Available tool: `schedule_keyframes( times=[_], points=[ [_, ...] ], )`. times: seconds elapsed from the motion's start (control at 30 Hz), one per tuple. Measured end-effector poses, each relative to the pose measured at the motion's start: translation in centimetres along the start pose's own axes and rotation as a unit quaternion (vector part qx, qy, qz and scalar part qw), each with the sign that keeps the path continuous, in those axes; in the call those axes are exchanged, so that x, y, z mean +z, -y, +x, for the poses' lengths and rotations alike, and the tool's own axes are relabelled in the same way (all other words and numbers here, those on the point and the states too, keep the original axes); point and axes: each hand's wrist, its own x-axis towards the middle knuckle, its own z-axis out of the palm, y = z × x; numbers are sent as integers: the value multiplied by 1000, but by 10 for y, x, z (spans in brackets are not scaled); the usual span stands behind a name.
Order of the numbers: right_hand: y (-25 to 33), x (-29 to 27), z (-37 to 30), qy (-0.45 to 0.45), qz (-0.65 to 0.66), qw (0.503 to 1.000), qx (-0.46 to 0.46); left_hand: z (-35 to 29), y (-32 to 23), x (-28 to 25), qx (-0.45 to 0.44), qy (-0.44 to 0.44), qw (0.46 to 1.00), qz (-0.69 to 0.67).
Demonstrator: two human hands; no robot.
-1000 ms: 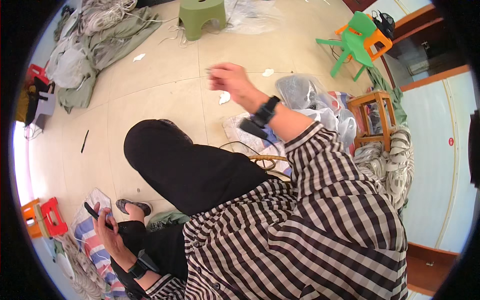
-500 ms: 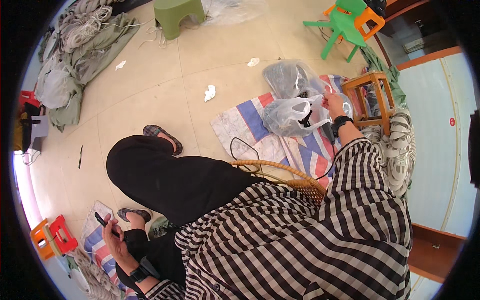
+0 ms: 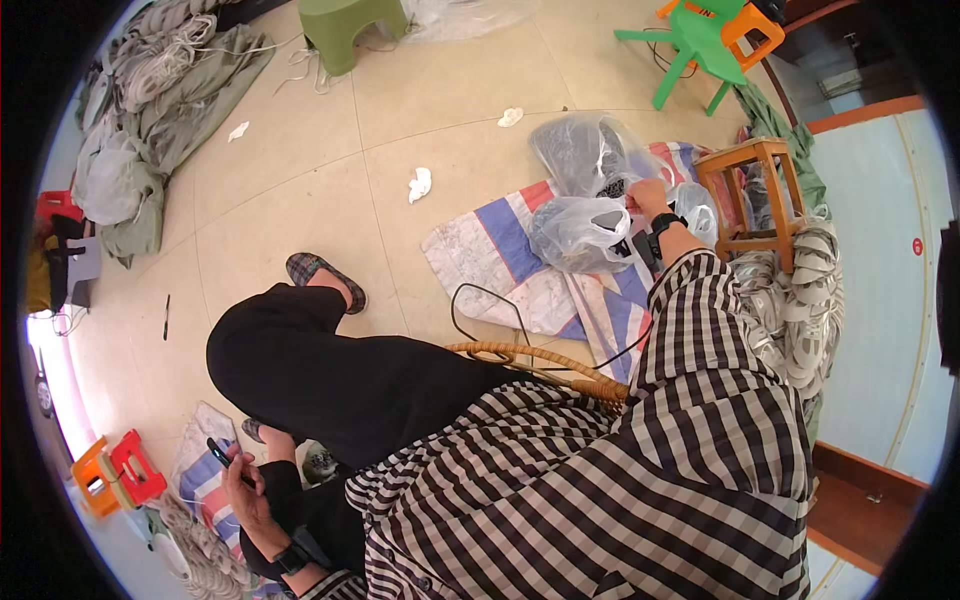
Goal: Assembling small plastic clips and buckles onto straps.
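My left hand is at the lower left, beside my knee, with its fingers closed around a slim black pen-like object. Stretched out to the far right, my right hand has its fingers pinched at the upper rim of a clear white plastic bag. Dark items show inside that bag, but what they are is unclear. Behind it sits another clear plastic bag with dark grey contents. Both bags rest on a striped woven sheet. A dark device with a cord is partly hidden under my right wrist.
A wooden stool stands right of the bags, with bundled pale straps beside it. A wicker basket with a curved handle is by my lap. Green chair and olive stool stand farther off. Crumpled tissue lies on the floor.
My right hand has moved slightly left, and its fingers are now closed at the bag's rim. My left hand has shifted a little right and down, still holding the black object.
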Motion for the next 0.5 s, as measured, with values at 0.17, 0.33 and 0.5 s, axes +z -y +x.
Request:
schedule_keyframes(
  times=[0.17,0.33,0.5],
  points=[
    [-6,2,12,8,-56,998,13,1,2,11,9,8,1000,14],
    [-1,14,17,3,13,996,-83,-3,2,17,-15,0,1000,17],
    [6,-10,56,-107,-70,979,-156,4,9,26,-24,15,999,16]
  ],
)
